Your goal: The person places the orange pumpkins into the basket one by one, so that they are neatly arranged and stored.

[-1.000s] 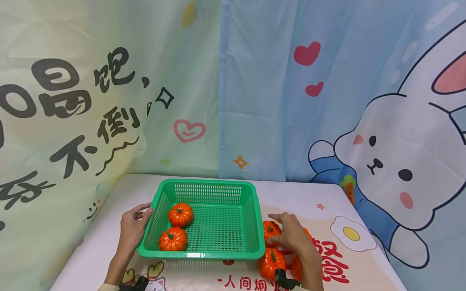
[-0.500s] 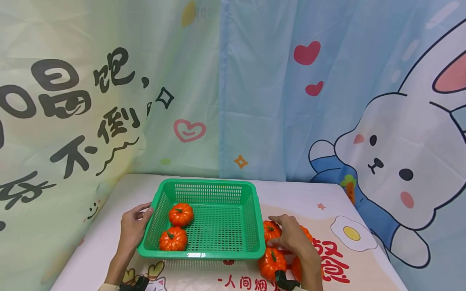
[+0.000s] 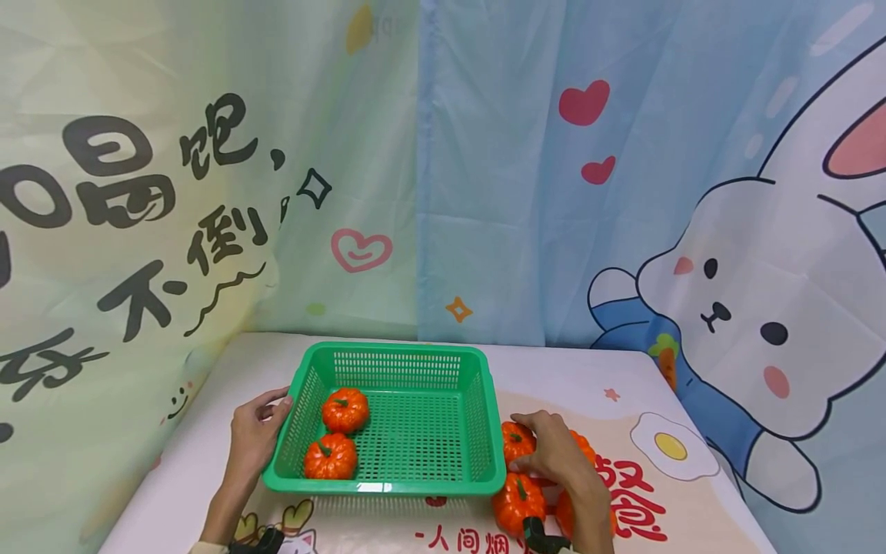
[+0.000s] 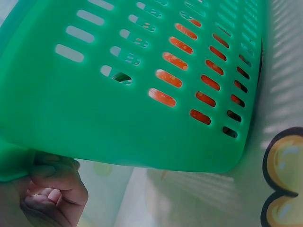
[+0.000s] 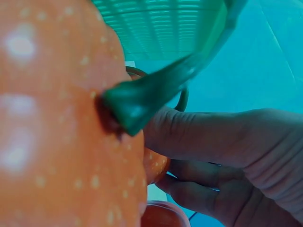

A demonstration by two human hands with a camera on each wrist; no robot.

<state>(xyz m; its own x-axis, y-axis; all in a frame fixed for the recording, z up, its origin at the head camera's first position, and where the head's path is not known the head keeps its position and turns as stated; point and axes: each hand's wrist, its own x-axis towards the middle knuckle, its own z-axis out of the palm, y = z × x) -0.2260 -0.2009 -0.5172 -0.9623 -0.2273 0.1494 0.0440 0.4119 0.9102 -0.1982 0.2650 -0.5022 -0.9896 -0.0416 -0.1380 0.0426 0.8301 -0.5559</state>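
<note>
My left hand (image 3: 252, 437) holds the left rim of the green basket (image 3: 388, 486), thumb over the edge, and my right hand (image 3: 557, 458) lies curled over an orange pumpkin (image 3: 515, 441) just off the basket's right wall. From the head view, two small pumpkins (image 3: 344, 408) already sit inside the basket near my left hand, while more wait on the counter (image 3: 574, 377) under and beside my right hand, one (image 3: 515, 500) close to my wrist. I judge this to be the pick-up step: the next move calls for closing firmly round the ribbed body, lifting it clear of the rim and carrying it left over the mesh floor. In the left wrist view, the basket wall (image 4: 142, 118) is smooth, hard plastic pierced with slots, orange showing through them; my fingers (image 4: 54, 191) are curled beneath the lip. In the right wrist view, a glossy, speckled pumpkin skin (image 5: 57, 118) with a dark green stem (image 5: 142, 101) fills the picture, and my fingers (image 5: 213, 137) wrap a second pumpkin behind it.
</note>
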